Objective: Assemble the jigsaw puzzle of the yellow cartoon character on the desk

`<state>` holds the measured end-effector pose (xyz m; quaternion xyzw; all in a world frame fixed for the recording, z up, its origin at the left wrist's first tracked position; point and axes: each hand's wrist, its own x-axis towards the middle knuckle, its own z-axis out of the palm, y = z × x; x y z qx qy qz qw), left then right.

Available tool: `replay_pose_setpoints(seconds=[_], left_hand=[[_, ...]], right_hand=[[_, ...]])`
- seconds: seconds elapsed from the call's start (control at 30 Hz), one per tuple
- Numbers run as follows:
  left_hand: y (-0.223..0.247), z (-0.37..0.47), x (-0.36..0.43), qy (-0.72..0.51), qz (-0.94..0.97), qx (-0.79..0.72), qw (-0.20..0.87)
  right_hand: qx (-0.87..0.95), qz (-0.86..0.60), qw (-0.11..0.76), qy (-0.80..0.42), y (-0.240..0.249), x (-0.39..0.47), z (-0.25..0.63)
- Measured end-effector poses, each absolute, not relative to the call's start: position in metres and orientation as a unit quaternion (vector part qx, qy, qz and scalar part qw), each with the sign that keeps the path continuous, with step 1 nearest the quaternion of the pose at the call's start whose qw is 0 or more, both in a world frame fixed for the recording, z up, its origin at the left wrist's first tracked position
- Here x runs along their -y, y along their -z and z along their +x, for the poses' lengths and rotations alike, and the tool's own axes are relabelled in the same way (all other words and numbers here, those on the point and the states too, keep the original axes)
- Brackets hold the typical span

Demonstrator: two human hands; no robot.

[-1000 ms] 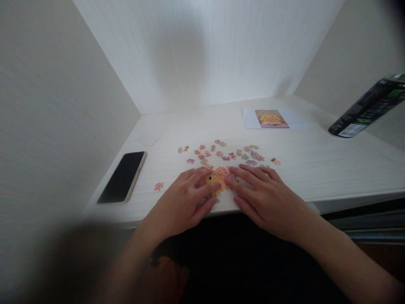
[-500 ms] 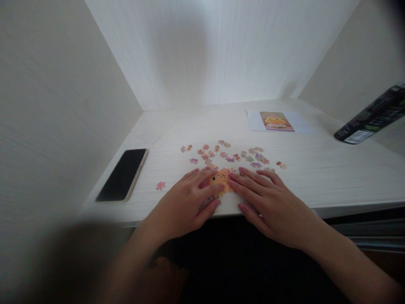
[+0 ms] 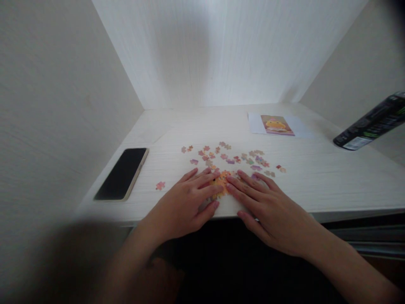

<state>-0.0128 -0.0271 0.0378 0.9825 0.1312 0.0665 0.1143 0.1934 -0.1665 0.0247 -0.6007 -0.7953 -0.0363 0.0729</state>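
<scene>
A partly joined jigsaw puzzle, yellow and orange, lies flat near the table's front edge. My left hand rests over its left side, fingers stretched out and covering part of it. From the other side, the fingertips of my right hand touch its right edge, with the fingers extended and the thumb apart. Just beyond both hands, several loose puzzle pieces in pink, purple and green are scattered. One pink puzzle piece lies by itself to the left of my left hand.
A black-screened phone lies at the left of the white table. Toward the back right is a sheet with a printed yellow picture. A dark can stands at the right, near the side wall.
Both hands stay at the puzzle; the right fingertips have shifted slightly left, and the left fingers cover a little more of it. The camera view has tilted slightly.
</scene>
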Motion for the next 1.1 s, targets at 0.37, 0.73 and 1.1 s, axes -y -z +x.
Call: replay_pose_setpoints(seconds=[0.37,0.73,1.1], left_hand=[[-0.04,-0.012,0.028,-0.068,0.98,-0.134,0.132],[-0.042,-0.013,0.03,-0.066,0.98,-0.13,0.138],[-0.044,-0.012,0.03,-0.086,0.979,-0.122,0.139]], right_hand=[[0.798,-0.59,0.118,0.04,-0.024,0.168,0.196],[0.803,-0.581,0.131,0.004,-0.03,0.169,0.202],[0.798,-0.584,0.141,0.035,-0.025,0.165,0.203]])
